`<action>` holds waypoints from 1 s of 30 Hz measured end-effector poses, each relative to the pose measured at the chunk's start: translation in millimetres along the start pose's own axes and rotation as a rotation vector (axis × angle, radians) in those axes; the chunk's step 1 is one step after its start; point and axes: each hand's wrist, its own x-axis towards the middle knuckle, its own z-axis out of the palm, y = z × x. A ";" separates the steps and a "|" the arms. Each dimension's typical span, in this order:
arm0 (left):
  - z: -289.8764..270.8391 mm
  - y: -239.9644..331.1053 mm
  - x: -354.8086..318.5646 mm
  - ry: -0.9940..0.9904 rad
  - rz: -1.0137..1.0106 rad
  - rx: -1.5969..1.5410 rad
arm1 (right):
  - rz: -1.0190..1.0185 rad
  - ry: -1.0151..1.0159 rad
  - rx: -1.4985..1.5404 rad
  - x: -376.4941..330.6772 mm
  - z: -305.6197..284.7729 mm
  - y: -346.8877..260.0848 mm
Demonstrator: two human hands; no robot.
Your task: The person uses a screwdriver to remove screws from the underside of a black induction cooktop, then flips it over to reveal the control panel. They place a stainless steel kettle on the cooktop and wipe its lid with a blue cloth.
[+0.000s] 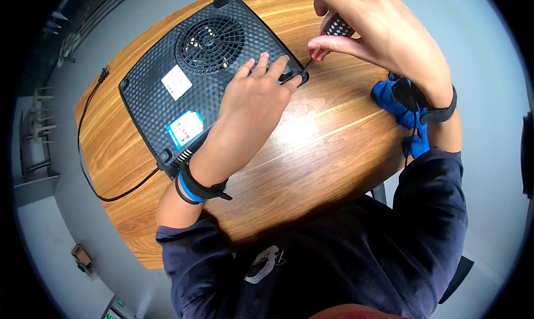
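A plain room of uncertain kind, perhaps a makeshift workshop, is suggested by the grey floor [481, 57] and the wooden table [328, 146], where a screwdriver [317, 53] is held against an overturned black appliance [211, 96].

Brightly lit, with white glare on the glossy brown wood-grain worktop [322, 146], shadow along its near edge, fisheye bending, black corners.

On the black appliance [208, 91] sit a white rectangular label [177, 82] with small dark marks and a blue-and-white sticker [186, 129] with red print, neither legible, while a pale graphic [263, 265] stands on the dark shirt [334, 258].
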 end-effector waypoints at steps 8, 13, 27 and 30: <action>0.6 -0.1 -0.1 -0.002 0.007 0.017 | 0.057 0.082 0.102 -2.4 3.0 -7.7; 2.0 -0.3 0.1 -0.006 0.011 0.024 | 0.107 0.012 0.092 -5.1 -0.2 -4.7; -4.1 3.3 -0.6 -0.019 -0.002 0.047 | -0.209 0.111 0.157 -13.4 12.9 1.2; -1.2 3.0 -1.1 -0.027 -0.014 0.029 | 0.041 -0.121 0.073 -10.1 -4.8 -6.7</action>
